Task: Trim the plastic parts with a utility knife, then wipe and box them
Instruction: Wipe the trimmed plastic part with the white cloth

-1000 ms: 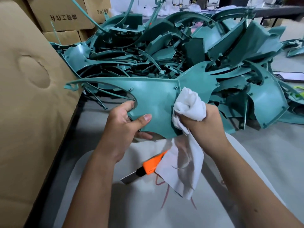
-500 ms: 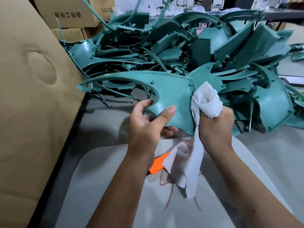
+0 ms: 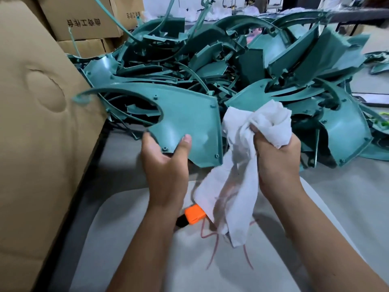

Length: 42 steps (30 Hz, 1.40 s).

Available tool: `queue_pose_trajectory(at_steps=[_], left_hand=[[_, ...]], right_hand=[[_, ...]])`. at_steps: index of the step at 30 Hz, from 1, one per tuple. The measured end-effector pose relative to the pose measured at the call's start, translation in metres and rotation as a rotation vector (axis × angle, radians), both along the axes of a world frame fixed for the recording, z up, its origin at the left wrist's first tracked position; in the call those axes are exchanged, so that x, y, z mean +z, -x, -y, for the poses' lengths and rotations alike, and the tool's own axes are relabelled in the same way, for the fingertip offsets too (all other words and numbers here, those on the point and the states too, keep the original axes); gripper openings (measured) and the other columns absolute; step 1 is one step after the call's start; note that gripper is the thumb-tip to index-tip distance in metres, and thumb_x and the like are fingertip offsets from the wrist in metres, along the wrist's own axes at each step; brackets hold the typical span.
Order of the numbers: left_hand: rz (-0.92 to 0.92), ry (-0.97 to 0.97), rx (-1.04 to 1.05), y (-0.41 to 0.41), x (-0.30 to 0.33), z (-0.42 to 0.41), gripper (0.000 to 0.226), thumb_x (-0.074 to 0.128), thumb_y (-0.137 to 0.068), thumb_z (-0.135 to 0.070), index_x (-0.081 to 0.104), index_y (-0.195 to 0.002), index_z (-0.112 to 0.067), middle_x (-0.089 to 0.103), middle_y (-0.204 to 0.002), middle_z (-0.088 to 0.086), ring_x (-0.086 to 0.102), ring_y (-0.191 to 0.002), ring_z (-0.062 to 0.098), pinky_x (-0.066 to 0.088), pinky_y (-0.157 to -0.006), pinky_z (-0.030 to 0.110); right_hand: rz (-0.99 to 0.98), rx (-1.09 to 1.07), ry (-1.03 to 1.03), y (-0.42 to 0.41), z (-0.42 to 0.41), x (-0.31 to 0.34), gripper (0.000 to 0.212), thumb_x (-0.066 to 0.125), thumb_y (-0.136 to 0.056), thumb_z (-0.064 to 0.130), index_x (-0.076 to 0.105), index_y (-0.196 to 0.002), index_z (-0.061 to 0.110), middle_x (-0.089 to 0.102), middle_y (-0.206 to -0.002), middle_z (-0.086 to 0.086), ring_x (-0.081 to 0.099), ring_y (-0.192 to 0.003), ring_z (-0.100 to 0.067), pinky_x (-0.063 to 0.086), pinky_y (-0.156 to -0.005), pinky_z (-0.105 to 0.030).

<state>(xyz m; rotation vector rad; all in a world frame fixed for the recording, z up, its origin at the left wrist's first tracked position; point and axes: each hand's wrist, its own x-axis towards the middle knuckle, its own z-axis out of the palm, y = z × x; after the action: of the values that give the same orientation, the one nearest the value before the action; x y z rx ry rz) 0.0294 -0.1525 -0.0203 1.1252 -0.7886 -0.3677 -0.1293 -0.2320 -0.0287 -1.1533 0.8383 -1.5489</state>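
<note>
Wiping a green plastic part by hand.
The left hand (image 3: 166, 165) pinches the green part (image 3: 189, 121) at its lower edge, thumb on top. The right hand (image 3: 275, 159) grips a bunched white rag (image 3: 252, 131) just beside the part's right edge. An orange knife (image 3: 192, 214) lies on the table (image 3: 347, 197) below both hands.

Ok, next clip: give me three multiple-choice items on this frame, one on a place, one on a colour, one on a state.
1. Where does the utility knife lie?
A. on the pale mat by the left forearm
B. on top of the pile of parts
C. in the right hand

2. What colour is the plastic part being held?
A. orange
B. teal green
C. white

3. What is the right hand doing?
A. resting flat
B. gripping the white cloth
C. holding the knife

Answers: 1 A, its orange body shows on the mat; 2 B, same teal as the pile; 3 B, fingers curl round the bunched cloth.
</note>
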Motion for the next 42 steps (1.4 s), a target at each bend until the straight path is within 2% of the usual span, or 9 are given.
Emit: queue_pose_trajectory(at_steps=[4, 7, 12, 21, 25, 32, 35, 39, 42], left_hand=[[0.110, -0.143, -0.525, -0.016, 0.000, -0.005, 0.036, 0.071, -0.080, -0.004, 0.068, -0.113, -0.017, 0.078, -0.106, 0.004, 0.076, -0.096, 0.022, 0.059, -0.076, 0.028], [0.190, -0.258, -0.732, -0.020, -0.005, -0.006, 0.038, 0.072, -0.079, -0.005, 0.070, -0.113, -0.020, 0.077, -0.108, 0.007, 0.075, -0.099, 0.026, 0.059, -0.080, 0.031], [0.034, -0.177, -0.457, -0.014, -0.009, 0.003, 0.029, 0.073, -0.087, -0.007, 0.064, -0.115, -0.007, 0.079, -0.101, 0.013, 0.076, -0.092, 0.032, 0.062, -0.074, 0.039], [0.119, -0.021, -0.152, 0.003, -0.013, 0.002, 0.014, 0.063, -0.098, -0.016, 0.059, -0.111, -0.016, 0.077, -0.104, 0.005, 0.075, -0.096, 0.025, 0.063, -0.077, 0.039], [0.031, 0.033, 0.014, -0.003, -0.010, 0.002, 0.020, 0.063, -0.096, -0.020, 0.057, -0.114, -0.014, 0.077, -0.102, 0.004, 0.074, -0.094, 0.023, 0.062, -0.077, 0.040], [0.054, 0.120, 0.111, -0.014, 0.003, -0.001, 0.015, 0.062, -0.098, -0.018, 0.057, -0.106, -0.030, 0.074, -0.093, -0.013, 0.070, -0.089, 0.006, 0.055, -0.074, 0.023], [0.083, 0.118, 0.022, -0.013, 0.005, -0.004, 0.016, 0.062, -0.098, -0.015, 0.060, -0.105, -0.030, 0.077, -0.098, -0.007, 0.073, -0.091, 0.009, 0.057, -0.075, 0.027], [0.374, -0.002, -0.028, 0.002, -0.001, -0.002, 0.013, 0.064, -0.098, -0.016, 0.057, -0.108, -0.017, 0.074, -0.096, -0.002, 0.072, -0.090, 0.021, 0.060, -0.071, 0.046], [0.378, -0.024, -0.035, 0.001, -0.007, -0.002, 0.012, 0.064, -0.099, -0.009, 0.055, -0.107, -0.012, 0.073, -0.097, -0.001, 0.071, -0.091, 0.023, 0.059, -0.073, 0.049]], right_hand=[[0.111, 0.035, -0.085, 0.004, 0.006, 0.006, 0.024, 0.072, -0.099, 0.027, 0.081, -0.078, 0.035, 0.075, -0.081, 0.009, 0.070, -0.071, -0.011, 0.053, -0.060, -0.025], [-0.107, 0.247, -0.103, 0.014, 0.006, 0.011, 0.022, 0.072, -0.098, 0.036, 0.081, -0.080, 0.027, 0.078, -0.081, 0.004, 0.075, -0.072, -0.012, 0.056, -0.060, -0.023], [-0.379, 0.301, 0.182, 0.024, 0.005, 0.016, 0.046, 0.063, -0.105, 0.031, 0.055, -0.064, 0.012, 0.053, -0.062, 0.000, 0.045, -0.061, -0.014, 0.038, -0.061, -0.022], [-0.355, 0.080, 0.244, 0.006, -0.003, 0.004, 0.021, 0.062, -0.093, -0.012, 0.062, -0.074, -0.002, 0.058, -0.067, 0.002, 0.045, -0.063, -0.008, 0.041, -0.056, -0.027], [-0.454, 0.118, 0.254, 0.001, -0.007, -0.005, 0.016, 0.056, -0.080, 0.005, 0.062, -0.077, -0.009, 0.062, -0.075, -0.027, 0.049, -0.064, -0.031, 0.046, -0.058, -0.050], [-0.204, 0.139, 0.043, 0.011, 0.004, -0.002, 0.025, 0.063, -0.102, 0.003, 0.070, -0.091, 0.024, 0.070, -0.080, 0.012, 0.061, -0.071, -0.001, 0.049, -0.065, -0.018], [-0.420, -0.011, 0.132, 0.010, 0.006, -0.005, 0.047, 0.049, -0.093, -0.010, 0.061, -0.103, 0.034, 0.064, -0.086, 0.006, 0.056, -0.073, -0.001, 0.046, -0.065, -0.014], [-0.654, 0.067, 0.258, 0.007, -0.001, -0.001, 0.041, 0.049, -0.081, 0.005, 0.066, -0.113, 0.025, 0.063, -0.110, -0.008, 0.058, -0.102, -0.013, 0.044, -0.086, -0.020], [-0.347, 0.542, 0.085, 0.011, -0.002, 0.009, 0.071, 0.049, -0.076, 0.000, 0.056, -0.145, 0.017, 0.055, -0.142, -0.019, 0.057, -0.132, -0.023, 0.042, -0.114, -0.038]])
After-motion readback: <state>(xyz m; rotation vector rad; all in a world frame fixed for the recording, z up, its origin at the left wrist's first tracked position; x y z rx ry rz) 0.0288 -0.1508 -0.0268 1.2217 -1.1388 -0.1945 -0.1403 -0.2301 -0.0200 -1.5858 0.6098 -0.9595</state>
